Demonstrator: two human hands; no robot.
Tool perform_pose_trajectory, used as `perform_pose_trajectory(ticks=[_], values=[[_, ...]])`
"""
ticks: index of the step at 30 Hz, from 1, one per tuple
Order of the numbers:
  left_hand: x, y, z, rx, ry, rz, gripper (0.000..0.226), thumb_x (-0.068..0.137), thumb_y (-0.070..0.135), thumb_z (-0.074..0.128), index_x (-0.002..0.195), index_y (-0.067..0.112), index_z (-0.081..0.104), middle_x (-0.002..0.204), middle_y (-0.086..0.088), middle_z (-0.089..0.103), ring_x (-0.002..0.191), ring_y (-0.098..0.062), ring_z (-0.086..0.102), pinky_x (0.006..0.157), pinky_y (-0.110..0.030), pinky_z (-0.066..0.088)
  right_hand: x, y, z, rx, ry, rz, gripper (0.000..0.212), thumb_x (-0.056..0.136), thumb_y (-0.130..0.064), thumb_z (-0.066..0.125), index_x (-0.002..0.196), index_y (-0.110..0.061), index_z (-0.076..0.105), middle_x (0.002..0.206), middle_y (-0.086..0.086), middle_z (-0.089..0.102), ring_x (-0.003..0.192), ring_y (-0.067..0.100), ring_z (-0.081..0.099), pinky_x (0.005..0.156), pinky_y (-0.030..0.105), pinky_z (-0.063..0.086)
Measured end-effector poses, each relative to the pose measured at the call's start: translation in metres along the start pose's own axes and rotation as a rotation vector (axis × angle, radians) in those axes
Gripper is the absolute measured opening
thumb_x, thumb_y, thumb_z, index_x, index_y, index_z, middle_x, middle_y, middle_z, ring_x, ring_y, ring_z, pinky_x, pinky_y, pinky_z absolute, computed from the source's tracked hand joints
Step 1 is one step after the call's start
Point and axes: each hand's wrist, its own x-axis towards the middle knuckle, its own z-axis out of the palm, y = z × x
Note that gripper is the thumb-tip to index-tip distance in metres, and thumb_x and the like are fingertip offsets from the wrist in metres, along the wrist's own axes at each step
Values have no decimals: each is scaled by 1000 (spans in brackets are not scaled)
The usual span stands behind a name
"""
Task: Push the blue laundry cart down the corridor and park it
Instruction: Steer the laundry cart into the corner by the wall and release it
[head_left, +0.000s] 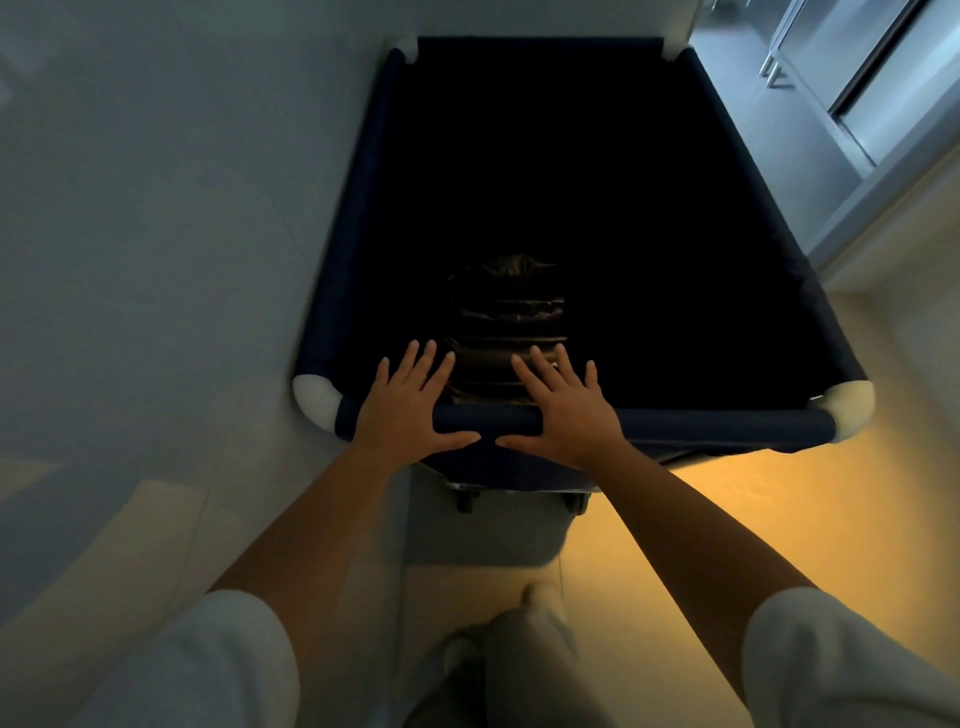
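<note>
The blue laundry cart (701, 428) fills the middle of the head view, a dark fabric bin with white corner pieces. My left hand (408, 410) lies flat on the cart's near rim, fingers spread over the bar and thumb under its front. My right hand (563, 410) rests the same way just to the right, a ring on one finger. Neither hand is wrapped around the bar. Deep inside the bin lies a dark, shiny, crumpled item (506, 325), partly hidden by my fingers.
A pale wall (156, 234) runs close along the cart's left side. At the upper right stand metal door panels with a frame (852, 104). The floor at the right (753, 509) glows warm yellow. My feet (524, 639) are just behind the cart's rear casters (465, 501).
</note>
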Motion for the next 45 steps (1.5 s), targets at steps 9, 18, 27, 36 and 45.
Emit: perform_pose_trajectory(ticks=[9,18,27,36,45], values=[[20,72,10,113,-102,-91,96,75,79,23,146,20,-7,156,-12,-3,142,-29,-7,112,-50,-1,-28,45,-17,-56,-4,-48,92,78,-77,30,146,-29,-8,158,4,-3,143,27,-14,107,56,-18],[55,162,23,178,-153,-43,91,78,76,16,145,20,-9,156,-13,-4,142,-29,-7,112,-50,1,-67,133,-28,-76,-40,41,97,74,-81,31,147,-29,-6,158,4,-1,143,27,-13,107,55,-18],[76,165,23,102,-290,74,83,79,76,24,146,33,0,157,-5,-4,143,-22,-8,113,-47,3,-73,154,-31,-45,-78,38,97,75,-81,32,147,-28,-5,159,4,1,143,28,-12,110,55,-13],[78,163,24,72,-262,84,91,75,80,21,147,27,2,157,-3,2,143,-21,-3,112,-50,5,-74,153,-35,-43,-87,42,96,75,-80,31,147,-28,-4,159,4,1,143,29,-12,110,55,-12],[75,162,24,124,-133,148,96,70,82,3,147,24,10,157,-5,6,143,-25,-1,111,-54,-2,-73,152,-35,-60,-105,66,96,74,-81,31,147,-29,-5,159,2,1,143,28,-13,109,54,-15]])
